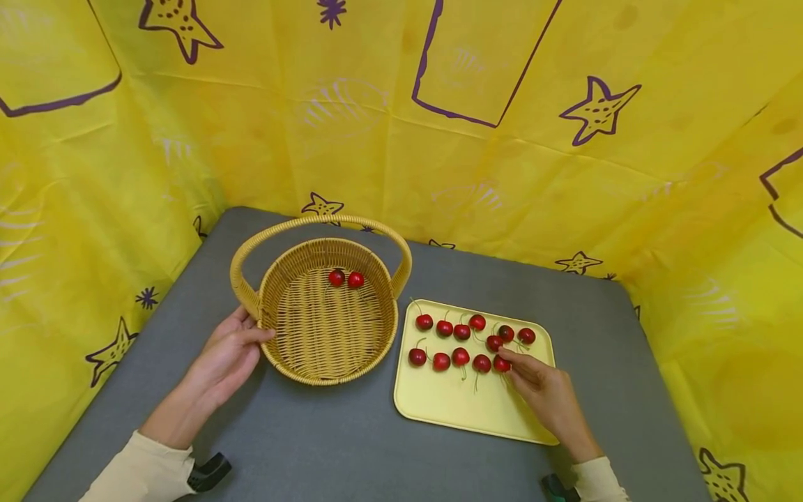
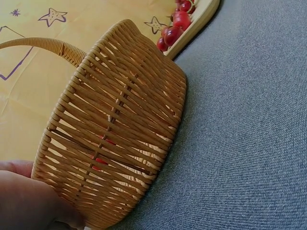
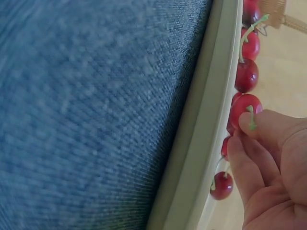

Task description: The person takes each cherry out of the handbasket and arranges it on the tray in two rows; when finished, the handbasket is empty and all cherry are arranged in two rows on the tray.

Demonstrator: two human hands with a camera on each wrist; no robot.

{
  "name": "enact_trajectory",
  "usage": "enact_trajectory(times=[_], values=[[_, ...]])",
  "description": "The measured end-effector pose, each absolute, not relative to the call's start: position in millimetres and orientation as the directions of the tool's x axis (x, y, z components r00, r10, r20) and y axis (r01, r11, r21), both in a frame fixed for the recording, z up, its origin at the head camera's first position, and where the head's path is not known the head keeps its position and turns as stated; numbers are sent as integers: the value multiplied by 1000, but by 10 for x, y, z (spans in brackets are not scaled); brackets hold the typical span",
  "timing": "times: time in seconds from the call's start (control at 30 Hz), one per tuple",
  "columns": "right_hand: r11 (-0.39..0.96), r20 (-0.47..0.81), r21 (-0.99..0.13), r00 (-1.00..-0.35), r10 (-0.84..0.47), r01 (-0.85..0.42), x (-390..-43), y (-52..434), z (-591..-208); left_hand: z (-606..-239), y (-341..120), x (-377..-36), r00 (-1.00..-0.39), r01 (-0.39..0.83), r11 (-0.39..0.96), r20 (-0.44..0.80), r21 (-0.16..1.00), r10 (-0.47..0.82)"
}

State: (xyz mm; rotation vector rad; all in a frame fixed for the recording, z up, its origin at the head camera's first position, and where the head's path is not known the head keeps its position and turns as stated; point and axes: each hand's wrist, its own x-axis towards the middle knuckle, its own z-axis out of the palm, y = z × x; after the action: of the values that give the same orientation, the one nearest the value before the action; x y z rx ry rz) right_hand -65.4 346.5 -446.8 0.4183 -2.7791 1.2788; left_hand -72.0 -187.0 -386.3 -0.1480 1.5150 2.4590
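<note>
Small glossy red cherry with a thin green stem (image 1: 501, 363), at the right end of the front row on a pale yellow rectangular plastic tray (image 1: 452, 404), pinched between fingertips of the right hand (image 1: 544, 392). In the right wrist view, same cherry (image 3: 244, 109) pressed against a fingertip, stem lying across the finger, just inside the tray's raised rim (image 3: 211, 120). Ten more red cherries (image 1: 461, 332) in two loose rows on the tray, several touching. To the left of the tray, nearly touching it, a round woven tan wicker basket with an arched handle (image 1: 326, 362), two red cherries (image 1: 346, 279) side by side at its far inner wall. Left hand (image 1: 227, 357) resting against the basket's near-left rim, fingers relaxed and mostly straight, thumb at the weave; from the left wrist view only a fingertip at the basket's wall (image 2: 120, 120), grip impossible to tell. All on a grey fabric-covered tabletop (image 1: 326, 446), enclosed by yellow sheeting with purple star drawings (image 1: 596, 108).
</note>
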Motion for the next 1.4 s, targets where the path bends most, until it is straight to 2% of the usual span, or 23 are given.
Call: enact_trajectory(times=[0.5, 0.9, 1.13, 1.4], values=[[662, 110, -714, -970, -217, -229, -669, 3461, -4505, -3863, -1875, -713, -961, -272, -455, -216, 848, 171], [674, 166, -675, -952, -258, -300, -665, 3460, -4459, -3857, -1881, -704, -964, -262, -452, -208, 852, 167], [679, 179, -663, -947, -265, -315, -683, 3391, -4244, -3872, -1874, -716, -962, -268, -444, -214, 855, 169], [543, 231, -746, -914, -332, -386, -868, 2963, -3847, -3860, -1873, -723, -963, -266, -452, -214, 851, 163]])
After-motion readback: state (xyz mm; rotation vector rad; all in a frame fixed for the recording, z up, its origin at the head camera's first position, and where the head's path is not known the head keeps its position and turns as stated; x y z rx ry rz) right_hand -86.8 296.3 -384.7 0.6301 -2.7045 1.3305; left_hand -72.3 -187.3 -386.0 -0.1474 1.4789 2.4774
